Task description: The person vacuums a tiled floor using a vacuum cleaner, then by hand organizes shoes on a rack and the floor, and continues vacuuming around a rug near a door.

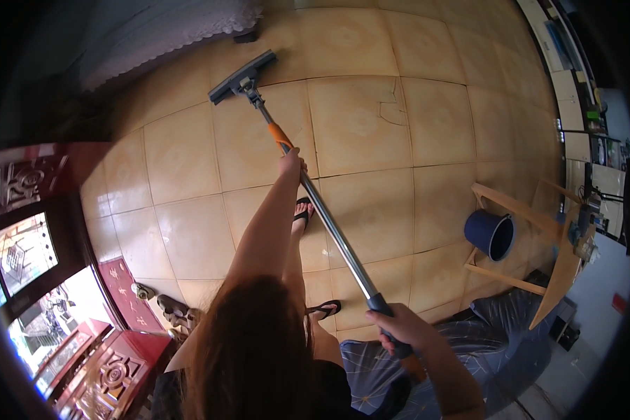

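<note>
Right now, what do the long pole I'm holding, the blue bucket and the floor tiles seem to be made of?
Long pole: metal, perhaps steel or aluminium, polished; its silver shaft carries bright streaks.
Blue bucket: likely plastic, smooth; its wall is evenly coloured.
Floor tiles: probably glazed ceramic, though stone is possible; glossy, with light reflections near the doorway.

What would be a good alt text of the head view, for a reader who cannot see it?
A person holds a long-handled floor tool, left hand by its orange collar, right hand on its dark grip. Its flat grey head appears at upper left, against tan floor tiles; a dark blue bucket is at right.
</note>
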Demonstrator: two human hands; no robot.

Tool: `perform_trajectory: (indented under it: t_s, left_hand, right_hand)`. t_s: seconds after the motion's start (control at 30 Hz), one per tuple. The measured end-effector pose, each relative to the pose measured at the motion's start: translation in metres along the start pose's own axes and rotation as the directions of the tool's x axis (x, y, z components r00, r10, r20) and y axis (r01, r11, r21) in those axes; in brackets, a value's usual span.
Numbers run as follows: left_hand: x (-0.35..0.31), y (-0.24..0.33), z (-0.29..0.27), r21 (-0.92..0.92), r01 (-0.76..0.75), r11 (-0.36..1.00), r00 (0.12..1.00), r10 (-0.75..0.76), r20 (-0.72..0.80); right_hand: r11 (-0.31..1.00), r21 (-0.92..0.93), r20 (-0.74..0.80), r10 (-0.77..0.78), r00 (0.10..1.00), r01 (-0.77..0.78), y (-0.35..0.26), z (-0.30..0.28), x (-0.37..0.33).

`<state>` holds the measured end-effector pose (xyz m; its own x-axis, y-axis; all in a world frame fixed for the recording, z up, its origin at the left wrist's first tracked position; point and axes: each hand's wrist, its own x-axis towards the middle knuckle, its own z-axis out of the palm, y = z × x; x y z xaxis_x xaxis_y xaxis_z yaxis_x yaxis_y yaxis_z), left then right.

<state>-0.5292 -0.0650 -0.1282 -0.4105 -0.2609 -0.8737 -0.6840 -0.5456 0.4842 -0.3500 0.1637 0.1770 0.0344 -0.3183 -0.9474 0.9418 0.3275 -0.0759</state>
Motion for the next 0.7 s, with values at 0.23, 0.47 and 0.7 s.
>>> perform_trajectory:
  t_s: [0.23,0.47,0.7]
  left_hand:
    - [-0.063,-0.104,-0.125,0.135,-0.055,0.989,0.99,0.072,-0.124]
    - [-0.202,-0.223,-0.188,-0.035,0.147,0.988,0.987,-0.149,-0.059]
    - [-0.258,-0.179,-0.189,-0.117,0.274,0.955,0.959,-0.28,-0.039]
  right_hand:
    - [1.0,-0.029,-0.005,-0.001,1.0,0.001,0.149,0.063,0.01]
    - [0.944,0.173,0.138,0.26,0.956,-0.282,0.294,0.073,-0.083]
    - [0.977,0.105,0.066,0.18,0.981,-0.187,0.256,0.12,-0.056]
